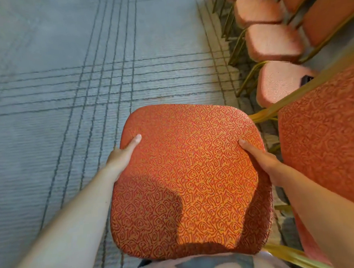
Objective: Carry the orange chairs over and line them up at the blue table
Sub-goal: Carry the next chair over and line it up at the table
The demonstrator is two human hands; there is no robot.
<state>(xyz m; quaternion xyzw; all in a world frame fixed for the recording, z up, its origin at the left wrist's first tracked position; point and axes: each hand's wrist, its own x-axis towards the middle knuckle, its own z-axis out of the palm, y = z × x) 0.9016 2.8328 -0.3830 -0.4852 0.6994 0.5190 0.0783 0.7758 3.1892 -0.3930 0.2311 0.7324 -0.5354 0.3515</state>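
An orange chair with a swirl-patterned cushion (188,176) fills the lower middle of the head view, held in front of my body above the carpet. My left hand (123,155) grips its left edge, thumb lying on top and fingers hidden beneath. On the opposite edge my right hand (260,160) holds the same way, thumb on the fabric. The chair's legs are hidden under the seat. The blue table is out of view.
A row of orange chairs with gold metal frames (271,40) runs along the right side, the nearest one (334,140) close to my right arm. Blue-grey carpet with dark line patterns (59,91) spreads to the left and ahead.
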